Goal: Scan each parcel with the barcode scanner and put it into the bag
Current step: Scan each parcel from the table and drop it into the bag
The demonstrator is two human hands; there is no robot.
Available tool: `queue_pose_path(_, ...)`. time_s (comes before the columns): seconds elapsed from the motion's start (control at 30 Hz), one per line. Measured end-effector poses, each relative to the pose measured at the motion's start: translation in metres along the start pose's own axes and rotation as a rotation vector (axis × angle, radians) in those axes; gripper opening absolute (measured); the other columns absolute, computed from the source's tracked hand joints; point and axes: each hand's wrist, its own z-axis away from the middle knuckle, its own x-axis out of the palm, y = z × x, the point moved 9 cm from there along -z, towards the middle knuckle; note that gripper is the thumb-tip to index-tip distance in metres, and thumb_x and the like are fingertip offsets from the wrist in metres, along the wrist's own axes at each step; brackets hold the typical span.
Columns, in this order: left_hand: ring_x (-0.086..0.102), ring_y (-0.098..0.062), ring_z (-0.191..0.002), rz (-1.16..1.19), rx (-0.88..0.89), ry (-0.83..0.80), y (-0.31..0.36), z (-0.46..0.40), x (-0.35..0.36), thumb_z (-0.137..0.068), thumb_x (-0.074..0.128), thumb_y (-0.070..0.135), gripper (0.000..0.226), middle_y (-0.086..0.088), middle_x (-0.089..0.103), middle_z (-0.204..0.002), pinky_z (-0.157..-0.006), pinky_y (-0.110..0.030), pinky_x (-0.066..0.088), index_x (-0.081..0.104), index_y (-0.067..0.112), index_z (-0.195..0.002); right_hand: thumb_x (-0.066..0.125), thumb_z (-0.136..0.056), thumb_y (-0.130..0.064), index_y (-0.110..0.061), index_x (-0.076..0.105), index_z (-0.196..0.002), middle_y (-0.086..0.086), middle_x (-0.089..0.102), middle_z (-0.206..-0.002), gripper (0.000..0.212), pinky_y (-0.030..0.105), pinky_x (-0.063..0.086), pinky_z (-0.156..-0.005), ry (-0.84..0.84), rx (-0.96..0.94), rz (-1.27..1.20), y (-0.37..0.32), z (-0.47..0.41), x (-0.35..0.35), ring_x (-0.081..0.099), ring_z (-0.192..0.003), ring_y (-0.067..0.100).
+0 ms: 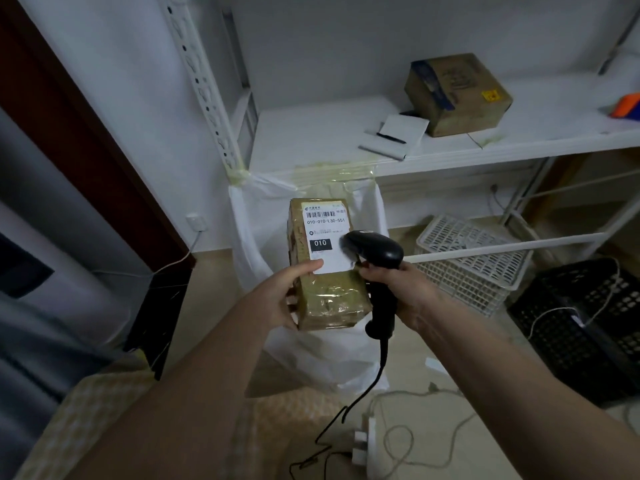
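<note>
My left hand [287,292] grips the taped parcel [325,268] label-up so its barcode faces the barcode scanner [375,258] clenched in my right hand [398,292], both over the open white bag [311,348] taped beneath the shelf [329,140], where another carton [457,93] waits.

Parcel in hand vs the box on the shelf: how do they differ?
The held parcel is gripped by the left hand in front of the white bag; the shelf box rests untouched on the white shelf. The held parcel shows a white label with barcode facing the camera, under the scanner in the right hand; the shelf box shows only printed markings. Both are brown taped cardboard.
</note>
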Motion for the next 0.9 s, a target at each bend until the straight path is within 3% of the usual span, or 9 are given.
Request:
queue_pose_path(0.13,0.059,-0.034,-0.103,-0.062,-0.053,-0.063,0.008,-0.019,0.007,-0.058,0.08,0.032,0.067,-0.007,0.062,-0.113,-0.09,-0.063,0.044,0.057,0.019,-0.12,0.068,-0.081,0.001,0.001,0.064,-0.109,0.015,0.066,-0.09,0.028,0.044,0.052,-0.082,0.038,0.019,-0.039,-0.004,-0.031,-0.006,0.062,-0.083,0.029)
queue_pose_path(0.27,0.062,-0.032,-0.091,0.015,-0.104,0.016,0.023,-0.053,-0.001,-0.067,0.078,0.033,0.048,-0.013,0.064,-0.101,-0.079,-0.047,0.052,0.061,0.016,-0.109,0.068,-0.081,0.0,0.0,0.063,-0.106,0.014,0.063,-0.084,0.026,0.037,0.046,-0.066,0.042,0.04,-0.004,-0.011,-0.065,-0.005,0.057,-0.076,0.027)
queue_pose_path(0.43,0.062,-0.03,-0.083,0.086,-0.175,0.152,0.037,-0.097,-0.017,-0.075,0.073,0.044,0.045,-0.013,0.065,-0.093,-0.074,-0.04,0.053,0.062,0.014,-0.106,0.067,-0.081,0.0,-0.008,0.064,-0.1,0.014,0.067,-0.097,0.021,0.035,0.045,-0.07,-0.001,0.098,-0.006,-0.02,-0.122,-0.001,0.064,-0.085,0.029)
queue_pose_path(0.6,0.062,-0.026,-0.068,0.202,-0.213,0.199,0.052,-0.144,-0.008,-0.085,0.065,0.043,0.033,-0.008,0.066,-0.049,-0.062,-0.031,0.049,0.062,0.011,-0.082,0.068,-0.082,-0.002,-0.006,0.063,-0.101,0.016,0.069,-0.096,0.021,0.031,0.049,-0.067,-0.057,0.211,-0.012,-0.025,-0.187,-0.006,0.064,-0.078,0.026)
queue_pose_path(0.7,0.069,-0.024,-0.054,0.306,-0.242,0.217,0.051,-0.187,-0.007,-0.081,0.066,0.047,0.037,-0.007,0.071,-0.06,-0.054,-0.026,0.054,0.07,0.011,-0.089,0.066,-0.083,0.0,-0.005,0.062,-0.097,0.015,0.068,-0.091,0.016,0.03,0.049,-0.064,-0.067,0.258,-0.028,-0.024,-0.225,-0.011,0.064,-0.073,0.025)
queue_pose_path(0.83,0.068,-0.028,-0.085,0.355,-0.232,0.314,0.028,-0.244,-0.016,-0.085,0.067,0.04,0.04,-0.011,0.073,-0.1,-0.068,-0.033,0.056,0.065,0.016,-0.117,0.067,-0.083,-0.004,-0.007,0.063,-0.094,0.012,0.065,-0.088,0.011,0.033,0.047,-0.068,-0.063,0.326,0.049,-0.008,-0.271,-0.021,0.062,-0.078,0.025)
queue_pose_path(0.9,0.065,-0.029,-0.083,0.28,-0.206,0.422,0.013,-0.266,-0.026,-0.089,0.065,0.03,0.04,-0.012,0.067,-0.1,-0.065,-0.034,0.054,0.054,0.02,-0.126,0.068,-0.083,-0.006,-0.008,0.063,-0.09,0.011,0.059,-0.083,0.01,0.037,0.046,-0.068,-0.039,0.359,0.106,0.004,-0.288,-0.031,0.058,-0.074,0.025)
